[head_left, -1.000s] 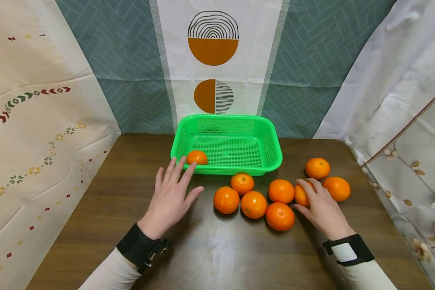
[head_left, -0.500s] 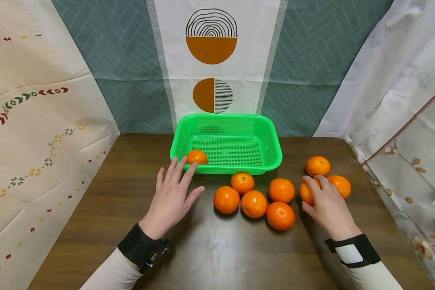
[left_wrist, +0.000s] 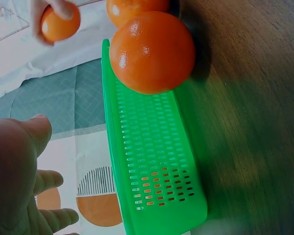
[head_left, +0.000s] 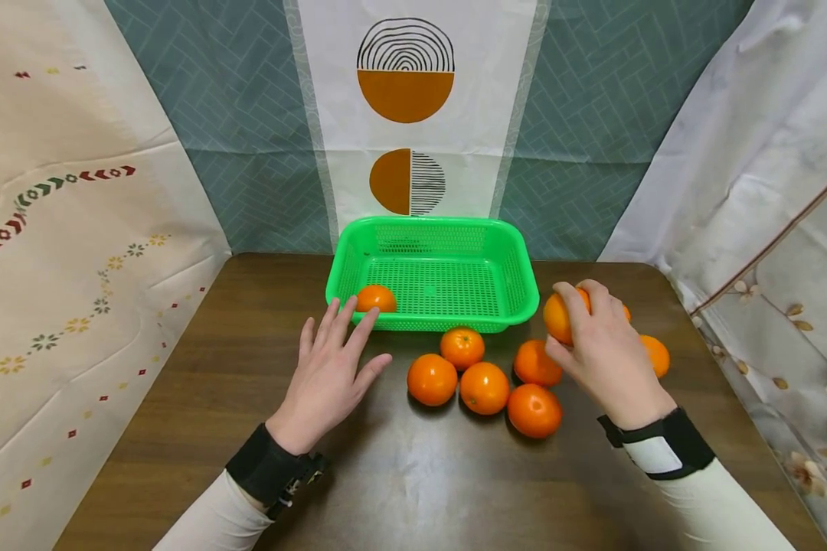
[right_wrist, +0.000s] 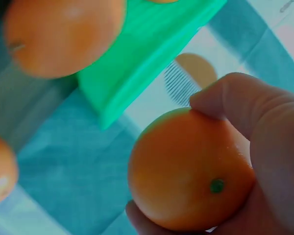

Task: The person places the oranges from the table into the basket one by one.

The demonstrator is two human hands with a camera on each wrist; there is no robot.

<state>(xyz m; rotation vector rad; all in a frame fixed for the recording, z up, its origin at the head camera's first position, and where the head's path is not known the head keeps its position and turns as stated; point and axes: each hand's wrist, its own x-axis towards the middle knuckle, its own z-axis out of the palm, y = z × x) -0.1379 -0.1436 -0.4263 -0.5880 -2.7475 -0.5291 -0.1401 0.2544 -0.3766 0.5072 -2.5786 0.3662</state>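
My right hand (head_left: pixel 609 363) grips a mandarin (head_left: pixel 557 317) between thumb and fingers, up off the table to the right of the green plastic basket (head_left: pixel 527 285). In the right wrist view the held mandarin (right_wrist: pixel 186 171) shows its small green stem spot. My left hand (head_left: pixel 325 375) is spread with straight fingers at the basket's front left; whether the fingertips touch the rim I cannot tell. Inside the basket, at its front left corner, lies one mandarin (head_left: pixel 377 298). The left wrist view shows the left hand (left_wrist: pixel 19 171) beside the basket's perforated wall (left_wrist: pixel 152 156).
Several loose mandarins (head_left: pixel 484 388) lie on the brown wooden table (head_left: pixel 413 482) in front of the basket. Two more are at the right, including this mandarin (head_left: pixel 655 356), partly behind the right hand. Patterned cloths (head_left: pixel 579 138) hang behind and at both sides.
My right hand has lifted a mandarin from among those on the right and carried it up, away from me and somewhat left towards the basket. The left hand stays where it was.
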